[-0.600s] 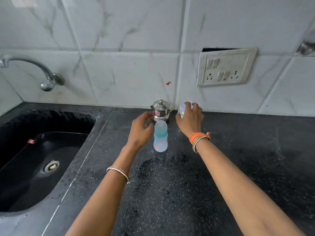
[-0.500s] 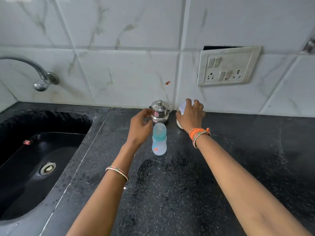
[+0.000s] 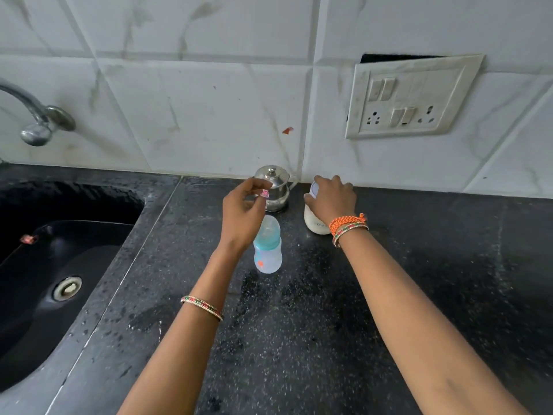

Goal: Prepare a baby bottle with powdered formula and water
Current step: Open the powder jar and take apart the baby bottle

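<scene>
Standing at a black speckled counter (image 3: 299, 339), you reach both arms toward the tiled wall in the head view. Your right hand (image 3: 332, 199) curls over the top of a white container (image 3: 314, 224) with a pale lid, fingers wrapped round its upper part while its base sits on the counter. Your left hand (image 3: 242, 211) hangs in the air just in front of a small steel pot (image 3: 273, 187), fingers loosely curled and thumb close to the fingertips; whether it pinches anything you cannot tell, since the pot's red label shows right at the fingertips. The baby bottle (image 3: 267, 247), capped and blue-tinted, stands upright on the counter between your two wrists, just right of your left wrist and untouched. The steel pot stands against the wall, beside the white container. A dark sink (image 3: 59, 265) lies to the left under a tap (image 3: 36, 121); a switch plate (image 3: 410, 97) sits on the wall to the right.
</scene>
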Demonstrator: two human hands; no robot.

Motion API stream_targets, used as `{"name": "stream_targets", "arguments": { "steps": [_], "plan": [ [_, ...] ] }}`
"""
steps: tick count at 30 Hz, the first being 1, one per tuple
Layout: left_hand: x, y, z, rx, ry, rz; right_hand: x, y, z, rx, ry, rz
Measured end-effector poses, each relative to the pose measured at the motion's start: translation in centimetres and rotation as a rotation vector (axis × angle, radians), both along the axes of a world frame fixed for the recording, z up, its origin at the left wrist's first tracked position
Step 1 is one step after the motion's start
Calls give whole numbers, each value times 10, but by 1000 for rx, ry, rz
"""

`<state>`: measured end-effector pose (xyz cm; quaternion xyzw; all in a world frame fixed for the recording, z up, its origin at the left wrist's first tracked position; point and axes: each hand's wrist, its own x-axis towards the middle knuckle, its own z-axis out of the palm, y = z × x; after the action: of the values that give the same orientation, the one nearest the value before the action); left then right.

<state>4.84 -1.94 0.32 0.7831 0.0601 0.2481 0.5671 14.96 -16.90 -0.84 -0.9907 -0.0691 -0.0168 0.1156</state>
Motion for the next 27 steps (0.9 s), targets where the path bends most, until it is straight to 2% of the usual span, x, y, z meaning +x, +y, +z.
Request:
{"name": "stream_targets", "arguments": {
  "steps": [6,11,15,17,19,21,27],
  "plan": [
    [-61,-29,-2,-100,-135,61,-74,-6,4,-65,113,6],
    [-106,-49,-34,-148,-73,-7,-135,-9,18,-176,201,51],
    [-122,-49,-65,-87,135,-139,-173,-2,24,-231,260,49],
    [-127,-46,-75,-48,322,-333,-186,4,24,-285,311,32],
    [-132,-48,-82,-11,398,-536,-193,9,25,-306,348,15],
    [-133,-57,-82,-10,368,-588,-196,12,28,-305,288,34],
    [-131,-58,-87,-89,392,-366,-200,1,22,-210,67,67]
  ]
}}
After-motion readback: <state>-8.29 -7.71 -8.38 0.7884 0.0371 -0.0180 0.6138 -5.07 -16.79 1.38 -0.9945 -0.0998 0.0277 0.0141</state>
